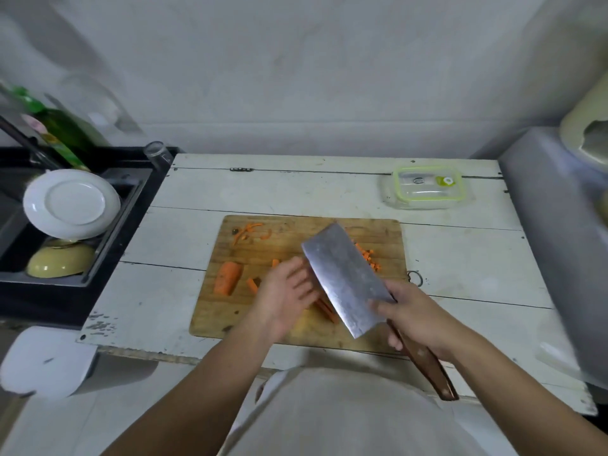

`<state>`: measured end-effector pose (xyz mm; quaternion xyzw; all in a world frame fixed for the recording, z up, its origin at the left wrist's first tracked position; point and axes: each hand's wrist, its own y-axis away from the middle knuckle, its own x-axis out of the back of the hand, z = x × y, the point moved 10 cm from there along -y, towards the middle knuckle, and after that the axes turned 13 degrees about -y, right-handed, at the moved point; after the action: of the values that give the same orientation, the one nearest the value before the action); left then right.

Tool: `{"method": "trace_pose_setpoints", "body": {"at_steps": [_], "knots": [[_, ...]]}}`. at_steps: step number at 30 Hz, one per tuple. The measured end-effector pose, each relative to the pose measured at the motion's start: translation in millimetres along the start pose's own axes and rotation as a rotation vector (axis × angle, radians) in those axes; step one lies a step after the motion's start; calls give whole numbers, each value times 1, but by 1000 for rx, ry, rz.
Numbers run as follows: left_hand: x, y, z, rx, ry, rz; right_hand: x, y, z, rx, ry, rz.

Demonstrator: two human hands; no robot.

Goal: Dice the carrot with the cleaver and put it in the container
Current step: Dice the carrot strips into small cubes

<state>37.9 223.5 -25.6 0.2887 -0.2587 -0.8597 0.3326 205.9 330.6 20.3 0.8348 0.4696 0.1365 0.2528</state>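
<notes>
Carrot sticks, orange and thin [324, 307], lie at the centre of the worn wooden cutting board [296, 327] under the loosely spread left hand [286, 299], while the right hand [416, 320] grips the broad steel cleaver [345, 278], so dicing is midway and the next move calls for crosswise cuts.

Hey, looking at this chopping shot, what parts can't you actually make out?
All in the head view:
- Carrot sticks: mostly hidden under the left hand and the cleaver.
- Diced carrot: partly behind the blade, so the amount is unclear.
- Container: lid on; print on it too small and blurred to read, contents unclear.
- Green bottle: blurred near the left edge, label unreadable.
- Right edge objects: motion-blurred and cut off.
</notes>
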Motion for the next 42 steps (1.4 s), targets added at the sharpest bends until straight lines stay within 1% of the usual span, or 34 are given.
{"method": "trace_pose_setpoints", "body": {"at_steps": [1,2,3,4,5,6,7,8,9,10,11,12,13,14,16,18,19,20,21,23,24,25,27,29,31,34,36,38,40,42], "knots": [[-19,4,0,46,62,-148,0,0,-5,5,-52,-19],[-32,8,0,69,85,-249,-1,0,-9,8,-76,-31],[-39,8,0,71,69,-287,-1,0,-12,5,-85,-31],[-39,5,1,53,14,-266,1,1,-14,3,-95,-19],[-33,0,2,16,-95,-203,5,1,-13,3,-115,7],[-24,-4,6,-43,-298,-117,11,1,-12,4,-138,44],[-14,-7,16,-139,-601,-27,18,1,-9,5,-160,86],[-11,-9,27,-271,-964,29,26,1,-5,7,-183,131],[-17,-11,32,-420,-1327,15,35,1,-1,12,-196,175],[-26,-12,28,-566,-1642,-50,43,2,3,21,-204,212],[-35,-11,20,-694,-1864,-144,49,4,6,31,-208,240],[-42,-10,10,-783,-1992,-236,54,5,9,40,-210,261],[-46,-11,3,-830,-2048,-296,58,7,12,46,-208,275],[-48,-12,-1,-859,-2066,-325,60,9,14,51,-207,284],[-51,-13,-7,-883,-2084,-335,60,14,16,52,-207,297],[-49,-14,-14,-862,-2118,-301,59,17,17,48,-209,310],[-45,-13,-15,-860,-2134,-257,57,18,18,45,-205,311],[-39,-13,-12,-862,-2136,-176,54,19,17,42,-195,310],[-30,-14,-5,-850,-2117,-63,52,20,17,38,-174,316],[-4,-13,13,-753,-2013,184,47,22,14,26,-115,335],[6,-11,19,-716,-1952,269,44,22,13,24,-81,343],[11,-8,23,-697,-1901,310,40,21,11,29,-39,349],[16,-1,22,-695,-1854,328,30,18,9,49,87,346],[21,6,20,-673,-1853,370,17,12,5,89,349,334],[32,8,18,-603,-1844,429,0,3,6,99,620,305],[40,5,13,-525,-1846,442,-28,-16,5,113,869,290],[38,2,12,-536,-1819,427,-41,-25,3,103,960,304],[31,0,13,-600,-1777,406,-49,-29,5,86,998,289],[22,-1,13,-676,-1762,381,-51,-30,11,71,995,264],[20,-5,10,-711,-1745,343,-46,-26,14,71,941,271]]}}
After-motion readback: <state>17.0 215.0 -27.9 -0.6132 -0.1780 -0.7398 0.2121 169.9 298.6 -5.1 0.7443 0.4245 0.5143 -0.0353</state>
